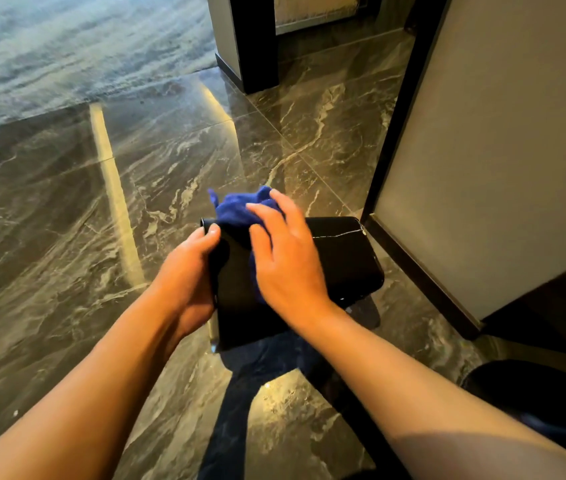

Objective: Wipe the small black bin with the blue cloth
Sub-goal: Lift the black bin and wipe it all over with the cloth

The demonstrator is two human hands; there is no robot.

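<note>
The small black bin (340, 258) is tipped on its side above the marble floor, its glossy flat wall facing up. My left hand (188, 271) grips the bin's left edge, thumb on top near the far corner. My right hand (285, 258) lies flat on the bin's upper wall with fingers spread, pressing the blue cloth (236, 209) under it. The cloth bunches out beyond my fingertips at the bin's far edge. A thin white scratch or crack runs near the bin's far right corner.
A beige panel with a dark frame (482, 161) stands close on the right, its lower corner next to the bin. Another dark-framed post (254, 50) stands further back. A dark round object (534, 393) sits at lower right. Grey carpet (67, 46) begins at the far left.
</note>
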